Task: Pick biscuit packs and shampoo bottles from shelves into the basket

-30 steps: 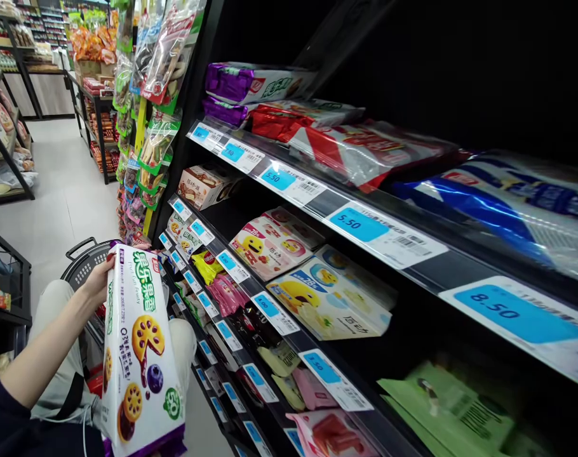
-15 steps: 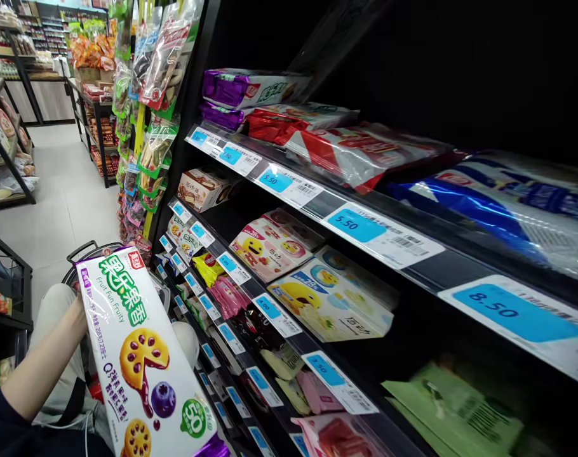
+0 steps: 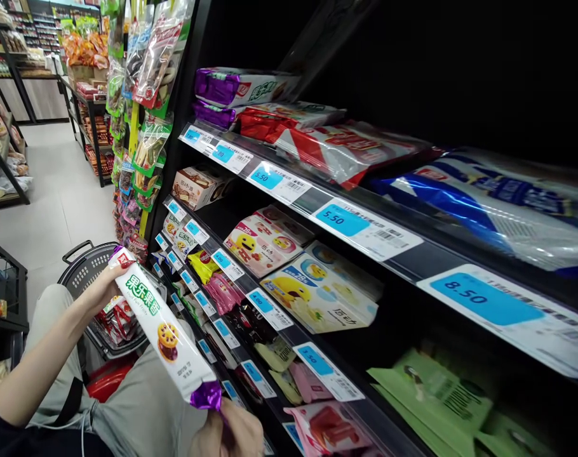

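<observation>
Biscuit pack (image 3: 162, 327) is clasped at its ends by the left hand (image 3: 103, 289) and right hand (image 3: 234, 431); beneath the left fingers, a basket (image 3: 86, 263) holds red-and-white packets (image 3: 120, 322).

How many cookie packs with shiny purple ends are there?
3. One held pack, between the left hand and right hand; an upper pack and a lower pack, stacked on the top shelf. More may hide behind those.

Single head-worn view, forward and steeply down over the lap (image 3: 141, 393), close beside the shelves (image 3: 408, 265)
</observation>
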